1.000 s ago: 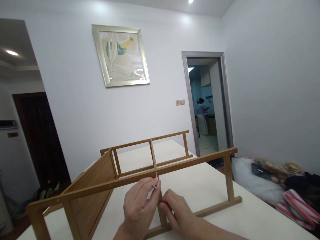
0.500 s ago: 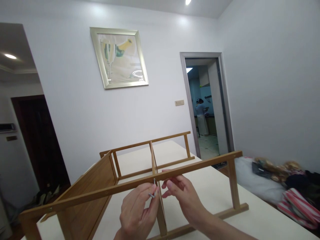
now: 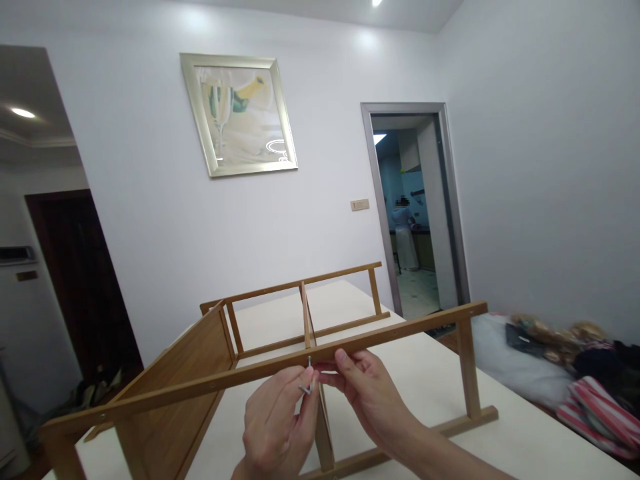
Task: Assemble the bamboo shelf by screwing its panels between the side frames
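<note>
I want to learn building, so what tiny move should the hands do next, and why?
Maybe the left hand could tip the metal fastener to point into the near wooden rail. Its grip pinches the fastener roughly upright by the rail's side, near the middle post, and the right hand is close enough to help steady things.

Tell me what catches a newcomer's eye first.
Probably the long wooden frame slanting across the white table, where the left hand pinches a small bent metal piece under the top rail. Next, the gold-framed picture on the wall above, then the person beyond the doorway at right.
</note>
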Available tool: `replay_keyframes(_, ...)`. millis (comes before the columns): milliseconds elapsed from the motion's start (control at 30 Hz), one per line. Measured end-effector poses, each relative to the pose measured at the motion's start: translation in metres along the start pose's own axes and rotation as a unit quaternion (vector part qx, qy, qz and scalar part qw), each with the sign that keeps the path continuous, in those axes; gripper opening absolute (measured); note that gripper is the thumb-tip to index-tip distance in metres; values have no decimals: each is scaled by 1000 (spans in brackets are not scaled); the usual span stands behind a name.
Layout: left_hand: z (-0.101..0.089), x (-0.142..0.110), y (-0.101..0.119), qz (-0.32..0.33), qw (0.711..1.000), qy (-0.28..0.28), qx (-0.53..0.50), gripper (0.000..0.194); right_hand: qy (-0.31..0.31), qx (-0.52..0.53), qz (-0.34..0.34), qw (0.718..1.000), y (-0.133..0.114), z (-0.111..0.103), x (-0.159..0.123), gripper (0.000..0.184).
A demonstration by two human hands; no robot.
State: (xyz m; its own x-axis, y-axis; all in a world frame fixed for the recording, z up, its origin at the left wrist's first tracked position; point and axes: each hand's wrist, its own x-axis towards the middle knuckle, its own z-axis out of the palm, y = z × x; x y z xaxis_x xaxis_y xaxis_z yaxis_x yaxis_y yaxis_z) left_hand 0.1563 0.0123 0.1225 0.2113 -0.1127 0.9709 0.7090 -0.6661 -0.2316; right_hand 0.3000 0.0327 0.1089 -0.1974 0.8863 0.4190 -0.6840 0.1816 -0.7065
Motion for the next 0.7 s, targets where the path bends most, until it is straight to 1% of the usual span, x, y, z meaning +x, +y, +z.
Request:
replay_keyframes(100,4,-2,2,-33,999,16,9,20,3,2,3,1000,1,0,0,32)
replay_keyframes(200,4,-6,3,-64,998,-2,-6,18,11,2,2,1000,3,-1,0,30)
replay_keyframes(267,1,-9,3,-70,997,-17,-29,18,18,-1,2,1000,4,-1,0,29)
replay_keyframes(333,-2,-10,3,-72,996,-22,-46,17,16,-4,3,1000,5,-1,0,30)
replay_keyframes(400,-4,-11,2,-88,994,-23,-61,16,10,-4,2,1000,4,-1,0,32)
replay_keyframes(500,-2,-13,5,-160,980,-13,-114,13,7,-4,2,1000,4,-1,0,32)
replay_keyframes(600,2,-17,12,-242,952,-1,-188,9,13,0,0,1000,5,-2,1,31)
replay_keyframes(700,5,-16,22,-313,921,17,-229,4,12,3,-2,1000,6,-3,2,29)
